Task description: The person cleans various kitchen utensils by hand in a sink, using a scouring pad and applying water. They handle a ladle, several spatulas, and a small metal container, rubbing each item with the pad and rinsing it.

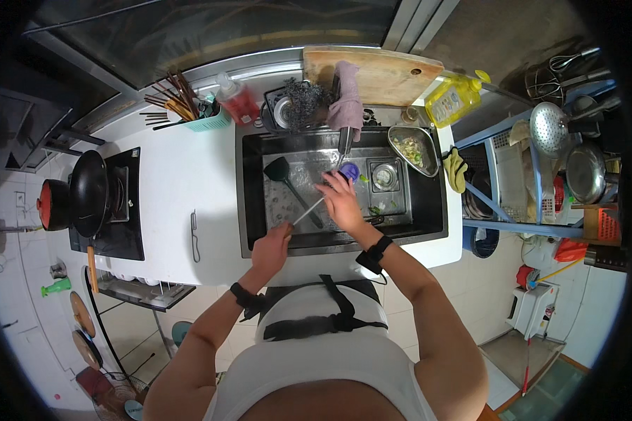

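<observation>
My left hand grips the near end of a slim metal-shafted utensil, held slanting over the sink. My right hand is at the utensil's far end, its fingers spread below the running faucet. A round purple item shows just past those fingertips; its kind is unclear. The fingers hide the utensil's tip and whatever they press on. A dark spatula lies on the wet sink floor, left of both hands. Right of my right hand sits the square drain strainer, with green scraps nearby.
A metal strainer basket of food scraps sits in the sink's back right corner. Behind stand a wooden cutting board, a yellow soap bottle and a red pump bottle. A black wok is on the left cooktop.
</observation>
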A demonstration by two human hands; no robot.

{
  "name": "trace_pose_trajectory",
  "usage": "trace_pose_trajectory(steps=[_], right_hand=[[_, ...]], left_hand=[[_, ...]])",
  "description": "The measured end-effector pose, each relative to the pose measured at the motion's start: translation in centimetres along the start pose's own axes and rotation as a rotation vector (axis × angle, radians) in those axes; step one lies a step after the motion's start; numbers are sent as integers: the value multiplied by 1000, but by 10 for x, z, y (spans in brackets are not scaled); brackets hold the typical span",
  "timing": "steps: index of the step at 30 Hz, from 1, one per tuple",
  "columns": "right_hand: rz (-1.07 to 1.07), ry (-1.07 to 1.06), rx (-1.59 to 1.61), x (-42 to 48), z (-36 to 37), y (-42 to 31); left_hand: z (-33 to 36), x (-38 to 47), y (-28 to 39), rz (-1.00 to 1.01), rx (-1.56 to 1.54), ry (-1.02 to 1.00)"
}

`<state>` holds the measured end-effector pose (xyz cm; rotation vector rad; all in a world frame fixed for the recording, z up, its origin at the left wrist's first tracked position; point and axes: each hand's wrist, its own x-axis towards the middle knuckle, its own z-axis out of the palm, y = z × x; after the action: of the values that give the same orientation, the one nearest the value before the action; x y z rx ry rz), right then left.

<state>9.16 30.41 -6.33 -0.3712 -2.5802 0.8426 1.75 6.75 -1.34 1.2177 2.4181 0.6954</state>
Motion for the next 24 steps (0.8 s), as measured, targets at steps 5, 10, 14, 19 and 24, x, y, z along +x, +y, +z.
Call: trace_pose_trajectory(steps=[5, 10, 14, 19, 24], right_hand=[[376, -59, 452, 16, 14, 47], [792, -114, 738, 16, 16, 68], [276, 194, 368, -8, 26, 24], [-97, 124, 29, 16, 1, 4], [575, -243, 686, 52, 8, 65]], left_hand=[[-5, -3, 2, -22, 68, -112], [-6, -13, -11, -11, 99, -147], [6, -19, -21, 7, -17, 0], [-2, -14, -18, -18, 49, -57], [-11, -9, -17, 31, 85, -18]])
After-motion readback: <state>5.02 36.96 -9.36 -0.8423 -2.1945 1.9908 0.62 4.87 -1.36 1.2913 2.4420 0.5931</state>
